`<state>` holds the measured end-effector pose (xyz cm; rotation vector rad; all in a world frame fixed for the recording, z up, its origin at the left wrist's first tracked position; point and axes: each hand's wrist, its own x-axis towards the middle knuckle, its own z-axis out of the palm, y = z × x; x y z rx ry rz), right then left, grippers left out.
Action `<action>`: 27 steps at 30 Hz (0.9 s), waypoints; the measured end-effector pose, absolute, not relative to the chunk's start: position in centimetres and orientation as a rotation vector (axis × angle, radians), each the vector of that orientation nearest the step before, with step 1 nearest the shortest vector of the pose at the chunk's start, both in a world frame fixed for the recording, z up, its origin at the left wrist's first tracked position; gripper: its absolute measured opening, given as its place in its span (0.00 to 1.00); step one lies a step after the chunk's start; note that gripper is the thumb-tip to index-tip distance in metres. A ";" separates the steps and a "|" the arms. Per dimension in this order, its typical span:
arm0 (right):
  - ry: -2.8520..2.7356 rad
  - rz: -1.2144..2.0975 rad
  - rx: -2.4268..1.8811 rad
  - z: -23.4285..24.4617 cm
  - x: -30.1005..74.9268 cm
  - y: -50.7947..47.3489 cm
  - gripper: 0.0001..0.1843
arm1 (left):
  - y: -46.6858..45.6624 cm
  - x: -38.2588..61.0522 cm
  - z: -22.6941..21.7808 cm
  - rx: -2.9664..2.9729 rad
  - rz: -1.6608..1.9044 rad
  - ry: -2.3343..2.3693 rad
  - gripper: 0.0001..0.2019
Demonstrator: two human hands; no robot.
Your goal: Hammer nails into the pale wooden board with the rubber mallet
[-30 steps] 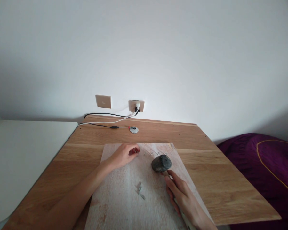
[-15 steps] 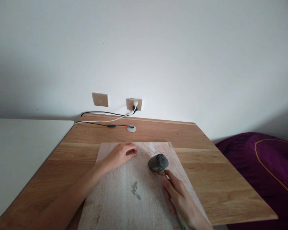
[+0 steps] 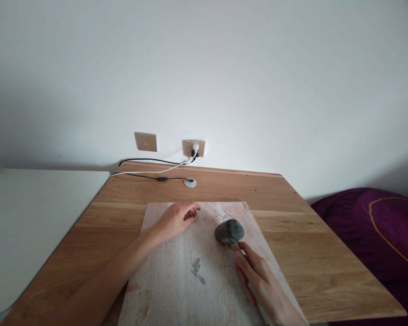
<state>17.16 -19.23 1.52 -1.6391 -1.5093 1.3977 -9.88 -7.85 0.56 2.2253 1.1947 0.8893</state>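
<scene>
My right hand (image 3: 258,276) is wrapped round the handle of a rubber mallet (image 3: 229,232), its dark head just above the pale wood-grain board (image 3: 163,290). Near the board's far edge my left hand (image 3: 178,219) has its fingertips pinched round a small silvery nail or screw (image 3: 196,216), mostly hidden by the fingers. To its right, several small metal nails or screws (image 3: 216,218) stand in a row on the board, partly behind the mallet head. A loose little pile of silvery nails or screws (image 3: 198,272) lies on the board's middle.
The board rests on a wooden desk (image 3: 309,262) against a white wall. A white surface (image 3: 44,226) adjoins on the left. Cables run from a wall socket (image 3: 193,148) past a round grommet (image 3: 190,182). Purple fabric (image 3: 357,226) bulges at the right.
The whole view has shifted slightly, so things appear a little further right. Both hands keep nearly the same places on the board, and the small metal piece in my left fingers shows more clearly.
</scene>
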 end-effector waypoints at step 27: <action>-1.658 1.617 -1.580 3.8 17.6 -17.2 0.32 | -7.5 -9.9 -0.2 2.051 0.936 1.138 0.18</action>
